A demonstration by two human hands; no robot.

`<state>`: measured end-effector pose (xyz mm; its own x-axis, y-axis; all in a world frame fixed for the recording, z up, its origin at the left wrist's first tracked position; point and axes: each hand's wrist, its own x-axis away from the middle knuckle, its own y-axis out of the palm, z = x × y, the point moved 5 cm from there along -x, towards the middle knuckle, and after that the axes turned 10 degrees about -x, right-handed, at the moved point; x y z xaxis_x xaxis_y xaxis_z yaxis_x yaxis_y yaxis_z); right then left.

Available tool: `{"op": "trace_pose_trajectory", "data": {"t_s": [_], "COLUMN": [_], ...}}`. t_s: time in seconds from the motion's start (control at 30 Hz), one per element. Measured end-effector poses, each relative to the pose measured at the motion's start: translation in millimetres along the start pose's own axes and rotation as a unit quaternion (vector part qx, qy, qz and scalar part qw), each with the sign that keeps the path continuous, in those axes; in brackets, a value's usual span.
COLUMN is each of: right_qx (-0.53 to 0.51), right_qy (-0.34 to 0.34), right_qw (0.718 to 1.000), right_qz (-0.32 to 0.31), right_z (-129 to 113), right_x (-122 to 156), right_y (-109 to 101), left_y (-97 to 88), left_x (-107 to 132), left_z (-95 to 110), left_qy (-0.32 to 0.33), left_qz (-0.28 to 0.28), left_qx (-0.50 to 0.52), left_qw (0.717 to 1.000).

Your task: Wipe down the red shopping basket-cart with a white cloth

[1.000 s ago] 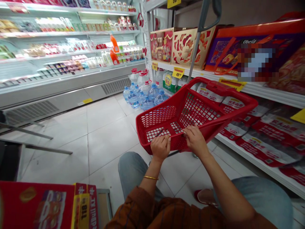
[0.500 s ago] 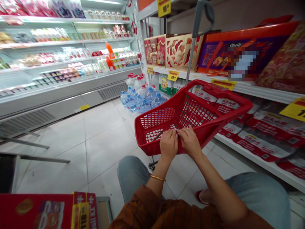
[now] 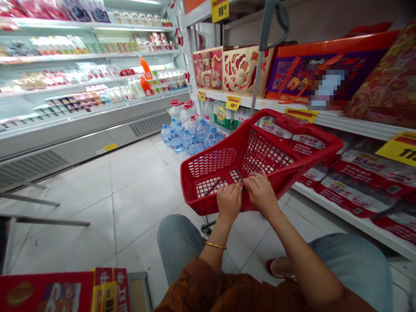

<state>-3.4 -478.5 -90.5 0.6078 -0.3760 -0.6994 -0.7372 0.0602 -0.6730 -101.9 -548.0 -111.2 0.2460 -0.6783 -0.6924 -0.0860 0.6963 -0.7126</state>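
A red plastic shopping cart [image 3: 212,164] with perforated walls stands before my knees. My left hand [image 3: 229,199] is closed over its near rim, fingers bent inward, a gold bangle on the wrist. Right beside it, my right hand [image 3: 260,190] also grips the rim, with its fingertips close to those of the left. Any small thing between the fingertips is too hidden to make out. Inside the basket only the grid floor and a dark thin bar seen at the grid show.
A grey hooked handle on a pole [image 3: 260,60] rises behind the cart. Blue-tinted water bottles [image 3: 195,143] stand on the floor. Shelves at right hold packed bottles [image 3: 354,190] and gift boxes [image 3: 243,71]. A chilled display [image 3: 94,134] lines the left; red boxes [image 3: 42,292] sit lower left.
The view has shifted slightly, so the shelves and floor sit a little further left. My right hand has moved slightly; both hands stay on the cart's rim.
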Motion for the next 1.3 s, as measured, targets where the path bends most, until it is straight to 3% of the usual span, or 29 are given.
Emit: {"op": "trace_pose_trajectory", "data": {"t_s": [0.23,0.33,0.43,0.53,0.63,0.73,0.93,1.1,1.3], "right_qx": [-0.033,-0.099,-0.189,-0.199,-0.113,-0.045,-0.015,-0.031,-0.003], "right_qy": [0.018,0.068,0.132,0.119,0.042,-0.021,-0.108,-0.159,-0.174], "right_qw": [0.999,0.992,0.967,0.963,0.991,0.999,0.99,0.973,0.968], "right_qz": [-0.002,0.04,0.112,0.135,0.065,-0.001,-0.086,-0.166,-0.183], "right_z": [12.5,15.0,16.9,14.7,9.1,3.9,-3.9,7.6,9.5], "right_x": [-5.7,-12.5,-18.6,-23.0,-24.4,-20.4,-12.9,-14.3,-14.0], "right_y": [-10.0,-18.6,-23.6,-18.9,-6.7,-1.3,-12.8,-15.8,-12.4], "left_y": [0.9,1.6,0.8,-0.4,-1.2,-2.2,-2.2,-1.8,-2.8], "left_x": [1.1,1.4,1.8,2.3,2.8,3.3,4.3,4.5,2.8], "left_z": [0.0,0.9,1.9,2.1,1.2,0.2,-0.6,0.4,-0.7], "left_qy": [-0.012,-0.023,-0.027,-0.026,-0.023,-0.017,-0.017,-0.013,-0.015], "left_qz": [0.004,-0.004,-0.007,-0.004,-0.003,-0.007,-0.011,-0.007,-0.005], "left_qx": [0.004,0.005,0.007,0.006,0.0,-0.001,0.003,-0.004,-0.002], "left_qw": [1.0,1.0,1.0,1.0,1.0,1.0,1.0,1.0,1.0]}}
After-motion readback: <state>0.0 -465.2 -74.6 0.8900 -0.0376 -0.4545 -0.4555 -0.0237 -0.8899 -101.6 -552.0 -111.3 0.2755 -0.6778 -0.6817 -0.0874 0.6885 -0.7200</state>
